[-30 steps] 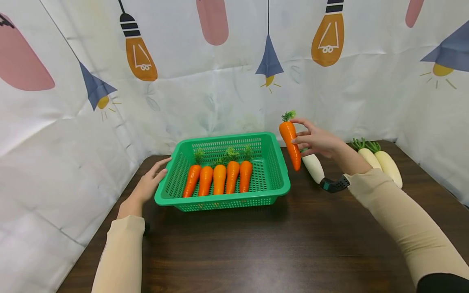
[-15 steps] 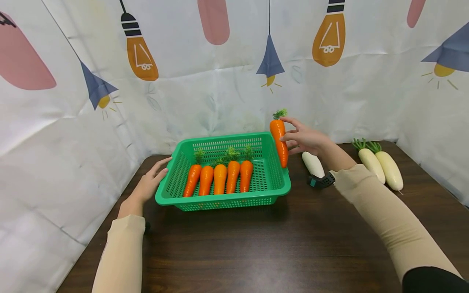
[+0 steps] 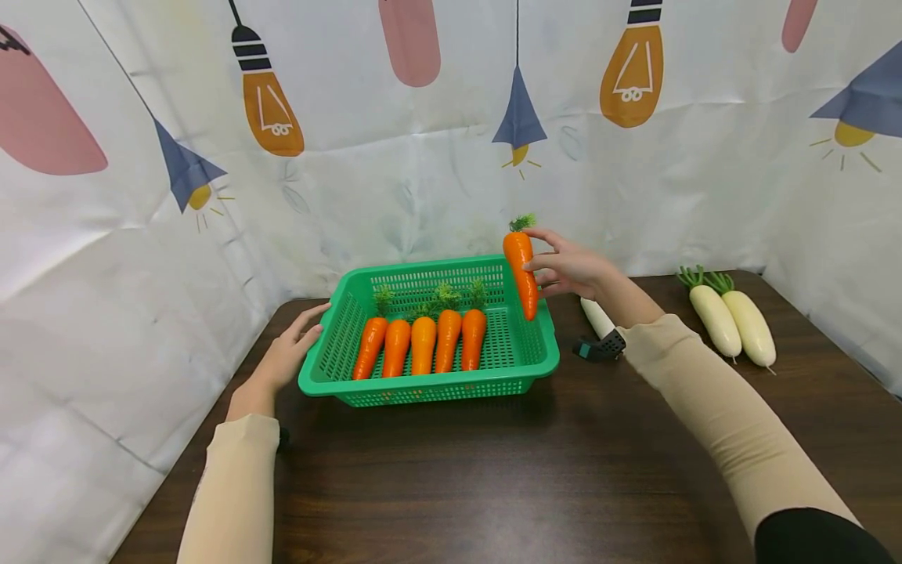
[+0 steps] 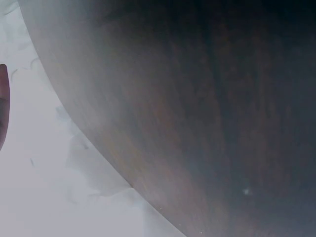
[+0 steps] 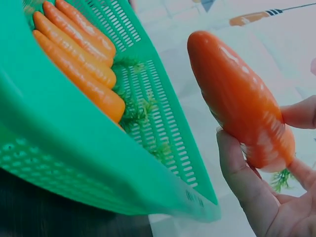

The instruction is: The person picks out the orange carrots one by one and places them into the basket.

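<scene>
My right hand (image 3: pixel 572 269) pinches an orange carrot (image 3: pixel 520 270) with a green leafy top, held tip down over the right end of the green basket (image 3: pixel 451 385). In the right wrist view, thumb and fingers grip the carrot (image 5: pixel 239 98) near its leafy end, beside the basket rim (image 5: pixel 192 168). Several carrots (image 3: pixel 423 345) lie side by side in the basket, tops toward the back. My left hand (image 3: pixel 285 352) rests against the basket's left rim with fingers extended. Only a sliver of finger (image 4: pixel 3 98) shows in the left wrist view.
A white radish (image 3: pixel 597 316) lies right of the basket, partly hidden behind my right hand and wristband. Two more white radishes (image 3: pixel 733 321) with green stems lie farther right on the dark wooden table (image 3: pixel 451 486). A patterned white cloth (image 3: pixel 437 188) hangs behind.
My right hand has carried the carrot leftward, from outside the basket's right side to above its right end. The left hand and the basket have stayed in place.
</scene>
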`<control>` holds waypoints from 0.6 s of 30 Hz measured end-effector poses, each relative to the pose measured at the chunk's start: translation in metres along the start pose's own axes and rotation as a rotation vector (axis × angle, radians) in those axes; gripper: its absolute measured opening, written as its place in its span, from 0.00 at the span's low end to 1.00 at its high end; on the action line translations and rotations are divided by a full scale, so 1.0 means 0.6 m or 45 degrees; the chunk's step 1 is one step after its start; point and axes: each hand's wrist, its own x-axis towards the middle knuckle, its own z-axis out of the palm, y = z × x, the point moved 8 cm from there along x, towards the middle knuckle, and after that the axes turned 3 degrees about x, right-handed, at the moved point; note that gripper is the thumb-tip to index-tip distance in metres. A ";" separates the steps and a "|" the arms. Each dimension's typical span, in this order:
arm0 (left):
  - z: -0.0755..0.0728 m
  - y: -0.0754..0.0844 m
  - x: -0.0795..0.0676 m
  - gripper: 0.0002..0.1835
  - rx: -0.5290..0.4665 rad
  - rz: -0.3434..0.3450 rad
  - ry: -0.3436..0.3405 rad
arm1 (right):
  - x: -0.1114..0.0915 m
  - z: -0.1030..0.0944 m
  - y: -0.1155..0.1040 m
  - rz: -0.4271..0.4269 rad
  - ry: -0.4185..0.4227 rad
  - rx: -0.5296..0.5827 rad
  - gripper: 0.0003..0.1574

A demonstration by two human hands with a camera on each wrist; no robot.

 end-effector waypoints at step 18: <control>0.000 0.002 -0.001 0.31 -0.012 -0.001 0.008 | 0.047 0.051 0.008 0.035 0.012 -0.028 0.52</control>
